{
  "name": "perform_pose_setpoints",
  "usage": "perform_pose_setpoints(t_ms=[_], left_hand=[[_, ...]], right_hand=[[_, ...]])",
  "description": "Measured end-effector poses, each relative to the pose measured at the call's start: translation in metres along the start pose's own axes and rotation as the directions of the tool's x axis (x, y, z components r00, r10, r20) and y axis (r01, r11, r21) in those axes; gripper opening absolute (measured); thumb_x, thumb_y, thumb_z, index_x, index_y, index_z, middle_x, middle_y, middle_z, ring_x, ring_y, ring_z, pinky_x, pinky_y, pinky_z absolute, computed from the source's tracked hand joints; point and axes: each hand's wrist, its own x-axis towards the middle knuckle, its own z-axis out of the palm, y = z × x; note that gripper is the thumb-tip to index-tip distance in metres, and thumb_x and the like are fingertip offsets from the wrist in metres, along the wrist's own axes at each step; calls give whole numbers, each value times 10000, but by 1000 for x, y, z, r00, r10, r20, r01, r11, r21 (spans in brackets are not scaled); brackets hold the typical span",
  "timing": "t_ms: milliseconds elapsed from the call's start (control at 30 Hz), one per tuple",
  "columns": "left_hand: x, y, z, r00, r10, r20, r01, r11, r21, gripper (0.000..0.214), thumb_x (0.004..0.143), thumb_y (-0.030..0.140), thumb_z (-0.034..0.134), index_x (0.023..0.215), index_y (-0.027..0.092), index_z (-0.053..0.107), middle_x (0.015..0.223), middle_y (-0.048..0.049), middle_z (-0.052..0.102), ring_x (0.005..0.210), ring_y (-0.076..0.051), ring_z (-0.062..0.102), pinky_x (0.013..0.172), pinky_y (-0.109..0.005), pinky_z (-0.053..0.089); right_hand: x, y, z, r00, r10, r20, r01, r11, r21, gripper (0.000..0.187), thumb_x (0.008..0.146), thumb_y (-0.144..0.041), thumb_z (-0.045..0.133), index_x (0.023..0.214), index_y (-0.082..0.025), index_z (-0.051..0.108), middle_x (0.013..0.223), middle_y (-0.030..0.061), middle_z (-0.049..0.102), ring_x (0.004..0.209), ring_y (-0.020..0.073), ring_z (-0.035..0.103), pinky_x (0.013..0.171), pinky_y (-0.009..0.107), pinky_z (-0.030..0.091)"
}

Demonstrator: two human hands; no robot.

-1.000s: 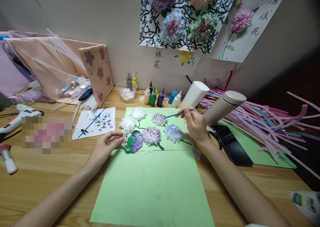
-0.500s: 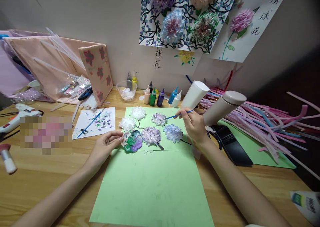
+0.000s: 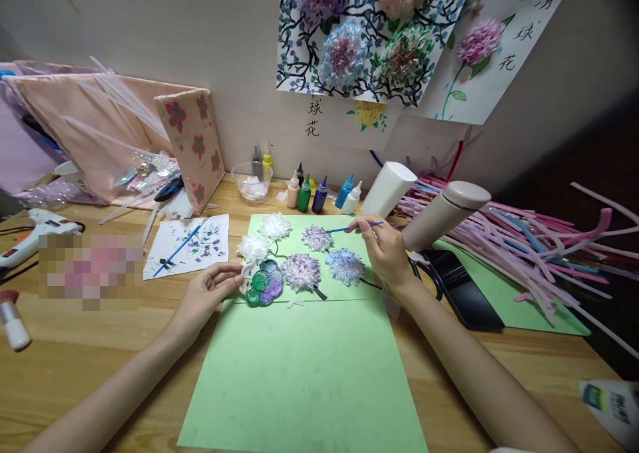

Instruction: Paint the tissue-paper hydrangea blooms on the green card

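Note:
My right hand [image 3: 383,245] is closed round a thin blue paintbrush [image 3: 344,229], its tip at the upper lilac pompom flower [image 3: 316,237]. With thumb and fingers, my left hand [image 3: 215,291] grips the rim of a flower-shaped paint palette [image 3: 264,283] smeared with green and purple. Just right of the palette lies a larger lilac flower [image 3: 302,271], and beyond it a pale blue one [image 3: 345,265]. Two white flowers, one at the back [image 3: 275,226] and one nearer the palette [image 3: 252,247], sit on the green sheet [image 3: 309,373]. Dark painted stems show between the flowers.
Paint bottles [image 3: 319,197] and a clear bowl [image 3: 252,185] stand by the wall. A paint-stained paper [image 3: 187,247] with another brush is at left, beside a glue gun [image 3: 37,237]. On the right are a tumbler [image 3: 444,213], a black phone [image 3: 466,293] and pipe cleaners [image 3: 529,240].
The brush tip has shifted slightly left and up on the upper lilac flower. My left hand stays on the palette; the whole view has moved a little.

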Motion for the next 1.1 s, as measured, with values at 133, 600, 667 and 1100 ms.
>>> perform_pose_setpoints(t_ms=[133, 600, 667, 1100], left_hand=[[0, 1, 0, 1000, 4, -6, -4, 1000, -2, 436, 594, 427, 793, 910, 164, 651, 995, -104, 705, 952, -272, 658, 793, -326, 546], [-2, 3, 2, 1000, 10, -19, -9, 1000, 13, 459, 582, 451, 795, 905, 158, 651, 996, -109, 708, 972, -284, 656, 799, -334, 550], [-2, 2, 1, 1000, 6, -16, -6, 1000, 3, 457, 581, 444, 799, 903, 156, 650, 993, -107, 709, 965, -279, 658, 798, -330, 550], [-2, 0, 3, 999, -7, -32, 4, 995, -97, 445, 608, 400, 799, 937, 152, 631, 931, -70, 713, 895, -212, 662, 807, -294, 524]], right_hand=[[0, 2, 0, 1000, 26, -12, -25, 999, 28, 348, 951, -380, 351, 856, -230, 650, 793, 36, 650, 751, 175, 599, 721, 313, 458], [0, 3, 1, 1000, -12, 23, 12, 1000, -8, 340, 953, -356, 350, 824, -224, 635, 772, 32, 642, 752, 176, 601, 731, 310, 456], [0, 3, 1, 1000, -12, 1, 12, 1000, -5, 328, 951, -351, 354, 827, -227, 632, 775, 32, 643, 744, 177, 599, 723, 314, 461], [-26, -67, 9, 936, -324, 139, 275, 917, 288, 190, 920, -186, 402, 949, -213, 588, 792, 54, 668, 755, 174, 615, 648, 310, 507]])
